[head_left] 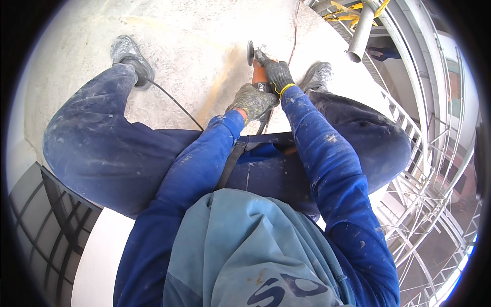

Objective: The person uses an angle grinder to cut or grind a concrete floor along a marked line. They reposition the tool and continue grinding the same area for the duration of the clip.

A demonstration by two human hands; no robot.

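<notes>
An angle grinder (pixel 260 74) with an orange body is between my feet, held in both hands. My left hand (pixel 252 100), in a dusty grey knit glove, is closed around its rear body. My right hand (pixel 276 73), in a darker glove with a yellow cuff, grips it further forward near the head. The round disc (pixel 250 52) stands edge-on at the left of the head, close to the pale dusty concrete surface (pixel 184 46). Whether the disc touches the concrete I cannot tell. A dark cord leaves the tool's rear toward my lap.
A thin black cable (pixel 175 101) runs from beside my left shoe (pixel 130 57) to my thigh. Beyond my right shoe (pixel 318 75), a reddish cord (pixel 294 38) crosses the concrete. Right of the edge are a metal pipe (pixel 362 31), yellow straps (pixel 353 10) and scaffolding (pixel 424 189). A dark grid frame (pixel 48 225) lies lower left.
</notes>
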